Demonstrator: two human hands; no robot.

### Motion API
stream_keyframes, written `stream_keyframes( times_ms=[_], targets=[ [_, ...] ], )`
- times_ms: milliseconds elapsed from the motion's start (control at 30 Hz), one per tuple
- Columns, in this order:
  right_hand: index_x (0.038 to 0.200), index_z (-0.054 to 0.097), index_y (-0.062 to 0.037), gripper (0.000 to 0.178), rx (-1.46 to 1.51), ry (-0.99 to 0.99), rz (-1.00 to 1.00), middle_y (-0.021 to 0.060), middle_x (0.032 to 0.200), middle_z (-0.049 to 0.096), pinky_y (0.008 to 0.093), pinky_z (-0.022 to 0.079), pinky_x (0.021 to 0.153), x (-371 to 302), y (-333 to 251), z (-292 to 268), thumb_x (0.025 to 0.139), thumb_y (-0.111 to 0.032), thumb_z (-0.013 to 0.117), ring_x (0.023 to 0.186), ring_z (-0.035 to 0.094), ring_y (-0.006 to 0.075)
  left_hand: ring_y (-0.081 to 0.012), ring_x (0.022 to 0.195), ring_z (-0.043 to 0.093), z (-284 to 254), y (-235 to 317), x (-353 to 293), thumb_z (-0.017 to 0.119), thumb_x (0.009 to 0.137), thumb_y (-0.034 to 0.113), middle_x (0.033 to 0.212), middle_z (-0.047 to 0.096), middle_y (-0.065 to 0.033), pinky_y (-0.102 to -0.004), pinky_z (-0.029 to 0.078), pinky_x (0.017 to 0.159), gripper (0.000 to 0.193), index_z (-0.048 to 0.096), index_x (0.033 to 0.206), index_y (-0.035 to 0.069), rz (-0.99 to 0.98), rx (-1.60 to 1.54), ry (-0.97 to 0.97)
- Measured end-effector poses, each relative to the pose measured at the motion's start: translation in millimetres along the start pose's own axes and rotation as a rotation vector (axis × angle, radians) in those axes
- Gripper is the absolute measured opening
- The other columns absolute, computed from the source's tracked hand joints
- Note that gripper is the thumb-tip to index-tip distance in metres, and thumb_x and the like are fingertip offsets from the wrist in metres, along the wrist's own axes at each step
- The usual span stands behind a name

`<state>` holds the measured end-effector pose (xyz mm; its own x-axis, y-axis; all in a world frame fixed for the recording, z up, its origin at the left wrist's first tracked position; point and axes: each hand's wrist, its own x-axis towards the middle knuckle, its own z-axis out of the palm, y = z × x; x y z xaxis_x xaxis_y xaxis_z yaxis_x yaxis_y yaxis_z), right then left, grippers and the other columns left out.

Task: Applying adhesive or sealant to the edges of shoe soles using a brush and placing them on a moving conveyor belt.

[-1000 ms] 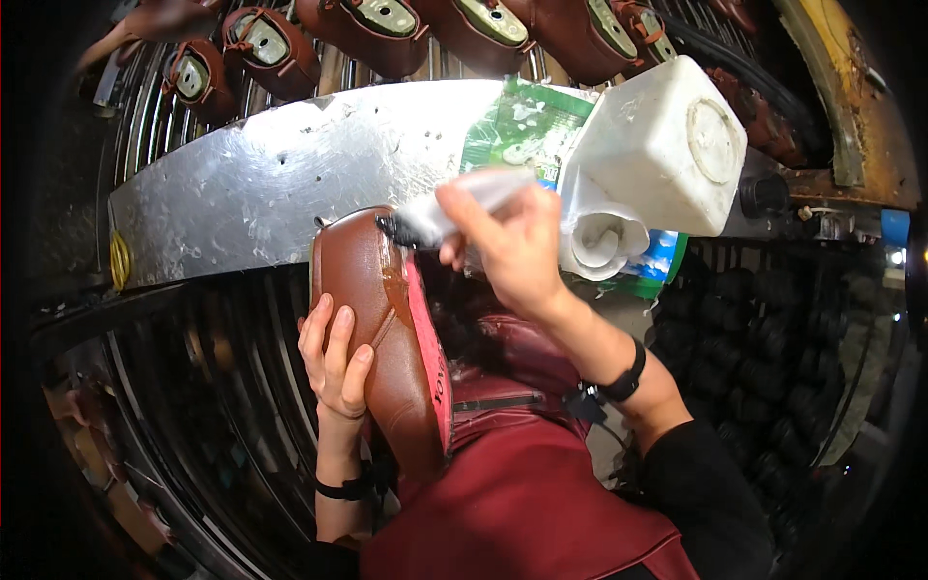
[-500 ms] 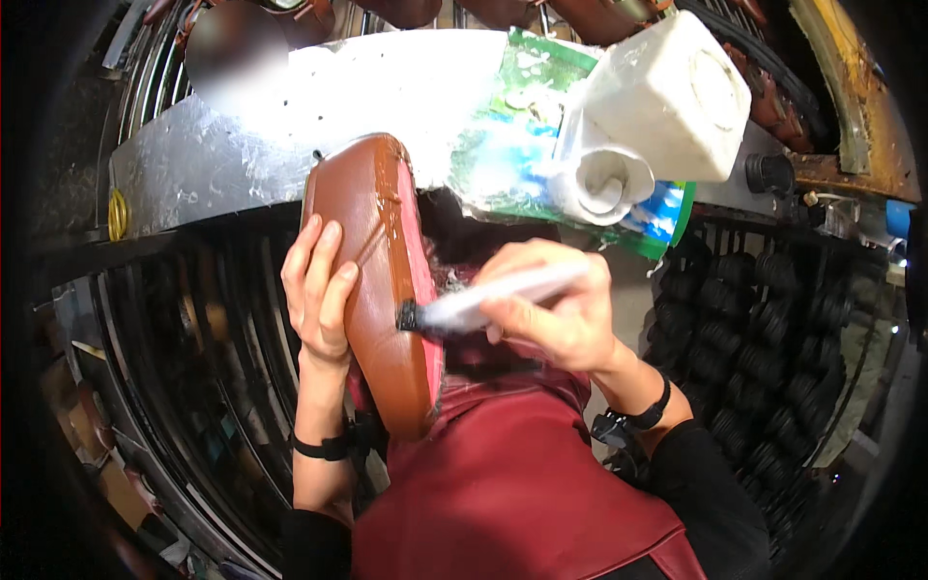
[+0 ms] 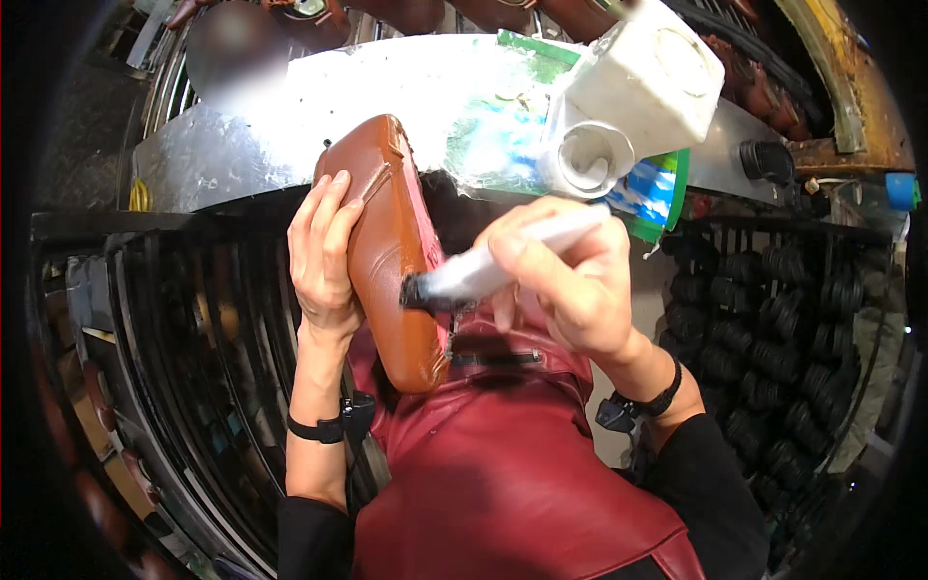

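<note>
My left hand (image 3: 324,251) is wrapped round the far left side of a brown leather shoe upper (image 3: 382,261), which is tilted over my lap with its pink-edged underside toward the right. In my right hand (image 3: 575,275) is a brush with a pale handle (image 3: 469,278), blurred by motion. Its black tip (image 3: 414,291) touches the leather near the shoe's lower right edge. Past the right hand, a white cup (image 3: 619,155) lies or leans by a large white plastic jug (image 3: 667,72); a pale stick-like thing shows inside the cup.
A metal worktop (image 3: 222,159) spans the far side, glaring in the middle. On it lies a green and blue plastic sheet (image 3: 660,198). Brown shoes (image 3: 406,10) stand on a rack beyond. Black racks (image 3: 193,358) are on the left, stacked black objects (image 3: 764,329) on the right.
The shoe has tipped and shifted slightly upward in view, its lower end rising. My left hand has moved up with it. The right hand moved a little right, the brush tip slightly upward along the edge.
</note>
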<state>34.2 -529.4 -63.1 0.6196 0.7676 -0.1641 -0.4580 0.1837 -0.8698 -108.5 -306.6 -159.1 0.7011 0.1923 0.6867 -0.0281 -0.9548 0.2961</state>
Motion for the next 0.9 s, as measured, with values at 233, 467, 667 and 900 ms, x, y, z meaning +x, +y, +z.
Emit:
stream_keyframes(
  times_ms=[233, 467, 667, 900],
  targets=[
    [0.096, 0.071, 0.0094, 0.019, -0.457, -0.417, -0.521, 0.0199, 0.088, 0.074, 0.0317, 0.057, 0.064, 0, -41, 12, 0.081, 0.002, 0.080, 0.071, 0.073, 0.0242, -0.0416, 0.126, 0.064, -13, 11, 36, 0.076, 0.078, 0.003, 0.138, 0.067, -0.0192, -0.0495, 0.050, 0.107, 0.054, 0.063, 0.130, 0.001, -0.117, 0.026, -0.093],
    [0.091, 0.072, 0.0030, 0.021, -0.593, -0.398, -0.609, 0.0219, 0.092, 0.076, 0.0372, 0.064, 0.075, 33, -80, 21, 0.072, -0.005, 0.079, 0.083, 0.078, 0.0308, -0.0391, 0.121, 0.065, -26, -2, 87, 0.069, 0.079, -0.005, 0.129, 0.069, -0.0179, -0.0451, 0.052, 0.105, 0.054, 0.062, 0.132, 0.004, -0.313, -0.059, -0.215],
    [0.097, 0.071, 0.0090, 0.030, -0.576, -0.408, -0.861, 0.0232, 0.097, 0.076, 0.0363, 0.061, 0.080, 93, -97, 20, 0.068, 0.005, 0.072, 0.086, 0.076, 0.0289, -0.0402, 0.118, 0.066, -40, -21, 135, 0.080, 0.073, -0.003, 0.126, 0.069, -0.0212, -0.0432, 0.053, 0.100, 0.062, 0.060, 0.132, 0.003, -0.450, -0.231, -0.321],
    [0.101, 0.076, 0.0029, 0.022, -0.640, 0.091, -0.440, 0.0107, 0.096, 0.077, 0.0303, 0.056, 0.083, 95, 7, -43, 0.080, -0.004, 0.079, 0.088, 0.072, 0.0155, -0.0149, 0.107, 0.068, 2, -114, 75, 0.094, 0.047, -0.016, 0.119, 0.069, -0.0008, -0.0315, 0.059, 0.091, 0.109, 0.057, 0.148, 0.003, -0.814, -0.755, -0.129]
  ],
)
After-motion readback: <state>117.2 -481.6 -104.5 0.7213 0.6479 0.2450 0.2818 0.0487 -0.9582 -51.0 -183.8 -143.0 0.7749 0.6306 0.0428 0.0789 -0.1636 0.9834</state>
